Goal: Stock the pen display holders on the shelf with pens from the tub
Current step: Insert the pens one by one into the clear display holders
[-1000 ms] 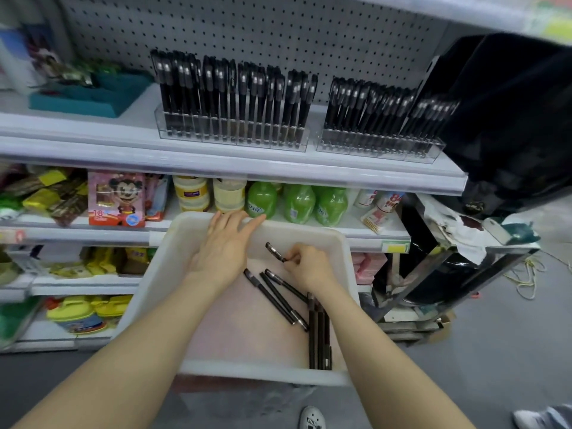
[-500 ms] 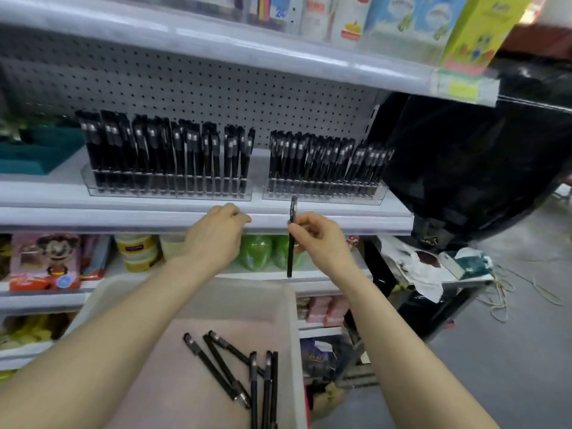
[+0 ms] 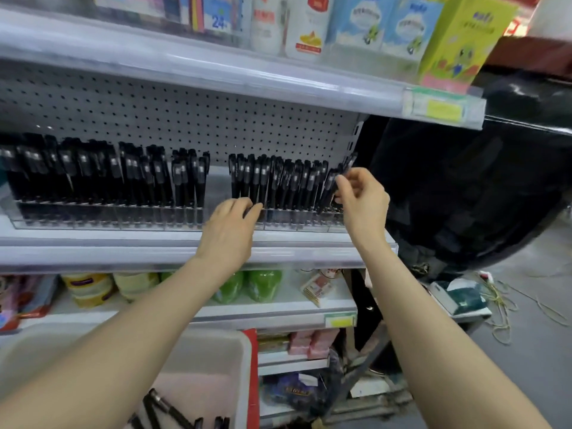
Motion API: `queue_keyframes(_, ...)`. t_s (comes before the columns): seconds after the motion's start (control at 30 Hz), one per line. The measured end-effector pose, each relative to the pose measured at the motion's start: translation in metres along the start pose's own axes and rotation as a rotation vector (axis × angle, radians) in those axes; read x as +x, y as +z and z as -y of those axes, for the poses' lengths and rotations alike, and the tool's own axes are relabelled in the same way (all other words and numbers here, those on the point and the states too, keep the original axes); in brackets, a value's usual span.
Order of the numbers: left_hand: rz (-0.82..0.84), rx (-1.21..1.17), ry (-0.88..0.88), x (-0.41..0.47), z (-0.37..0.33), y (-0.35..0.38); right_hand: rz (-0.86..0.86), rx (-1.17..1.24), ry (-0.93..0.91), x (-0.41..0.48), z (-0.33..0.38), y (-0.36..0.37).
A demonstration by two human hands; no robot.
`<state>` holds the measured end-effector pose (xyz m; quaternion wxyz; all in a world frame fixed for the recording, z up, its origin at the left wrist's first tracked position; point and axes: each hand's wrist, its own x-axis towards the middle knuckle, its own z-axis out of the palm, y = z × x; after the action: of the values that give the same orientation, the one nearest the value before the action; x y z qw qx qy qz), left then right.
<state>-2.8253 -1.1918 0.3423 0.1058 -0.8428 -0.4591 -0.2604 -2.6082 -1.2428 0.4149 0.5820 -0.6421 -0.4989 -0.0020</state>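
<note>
Just the head cam here. I'm on the slotting-in step. My right hand (image 3: pixel 360 199) is pinching one pen (image 3: pixel 349 162) between thumb and fingertips, with the other fingers loosely curled. I'm bringing it in at the far right end of the right holder (image 3: pixel 294 222), which is sitting at the right end of the shelf (image 3: pixel 139 252), near its front edge. The pen is tilting, top leaning right. Its lower end is hiding behind my fingers and the packed pens, so I can't tell if the tip is in a slot yet.

My left hand (image 3: pixel 229 230) is holding nothing. Its relaxed fingers are resting against the front wall of that holder at its left end, I'd guess to stop it sliding. The left holder (image 3: pixel 93 216) is standing just beside it along the same front edge and looking pretty full. The tub (image 3: pixel 216 345) is sitting low in front of me, with a few loose pens (image 3: pixel 161 407) lying near its near edge.

Next move, as I see it: straighten the pen, find a free slot at that right end, ease it down without knocking its neighbours, and let go.
</note>
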Motion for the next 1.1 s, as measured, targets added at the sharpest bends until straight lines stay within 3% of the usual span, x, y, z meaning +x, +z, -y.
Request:
queue_keyframes(0.33, -0.029, -0.016, -0.023, 0.0, -0.003, 0.006, 0.175, -0.219, 0.035, 0.004, -0.031, 0.038)
queue_keyframes(0.77, 0.038, -0.062, 0.015, -0.009, 0.002, -0.003, 0.171, -0.208, 0.118, -0.004, -0.024, 0.039)
queue_keyframes(1.1, -0.021, -0.077, 0.006, -0.085, 0.038, -0.021, 0.121, -0.235, 0.149, -0.069, 0.003, 0.035)
